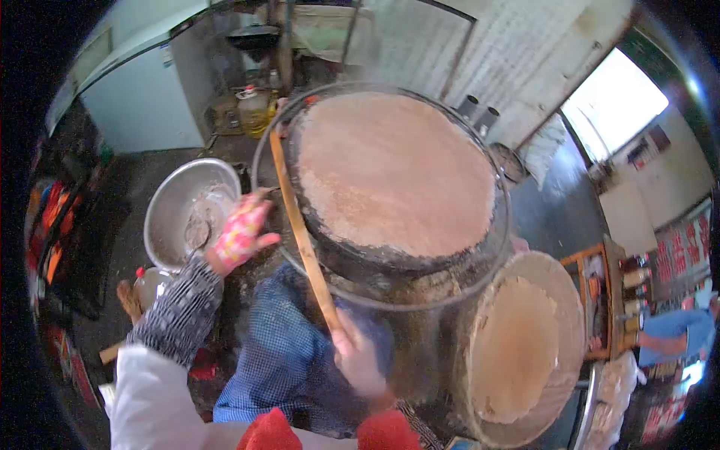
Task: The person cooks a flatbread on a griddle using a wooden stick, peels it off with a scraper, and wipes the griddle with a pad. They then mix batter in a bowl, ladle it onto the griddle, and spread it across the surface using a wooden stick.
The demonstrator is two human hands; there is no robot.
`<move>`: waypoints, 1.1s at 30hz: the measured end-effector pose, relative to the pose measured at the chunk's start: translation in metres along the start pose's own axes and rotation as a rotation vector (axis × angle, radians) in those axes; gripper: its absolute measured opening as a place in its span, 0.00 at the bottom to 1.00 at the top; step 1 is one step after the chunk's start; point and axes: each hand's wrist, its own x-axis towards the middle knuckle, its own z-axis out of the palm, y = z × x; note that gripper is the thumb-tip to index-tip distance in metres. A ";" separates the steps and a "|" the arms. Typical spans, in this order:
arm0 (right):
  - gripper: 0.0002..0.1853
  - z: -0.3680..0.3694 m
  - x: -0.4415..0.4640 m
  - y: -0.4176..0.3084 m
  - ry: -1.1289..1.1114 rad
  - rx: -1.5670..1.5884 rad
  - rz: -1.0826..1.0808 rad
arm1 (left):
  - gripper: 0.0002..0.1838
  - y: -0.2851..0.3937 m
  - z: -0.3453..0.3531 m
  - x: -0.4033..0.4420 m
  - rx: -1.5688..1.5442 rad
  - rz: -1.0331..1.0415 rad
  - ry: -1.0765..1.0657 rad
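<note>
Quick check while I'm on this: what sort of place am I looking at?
Probably a small, rustic kitchen or food workshop: a thin, dough-like sheet covers a big round griddle, a metal bowl holds smeared residue, and a bottle contains yellow liquid, likely cooking oil.

We face a pale wall [517, 64], bright opening [615, 101] at right, grey floor [559, 206], white cabinet [139, 105] at left, wooden shelf [614, 315]
</note>
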 end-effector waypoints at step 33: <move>0.25 -0.091 -0.168 0.033 0.643 0.567 0.463 | 0.47 0.302 0.125 0.116 -0.230 0.908 -0.246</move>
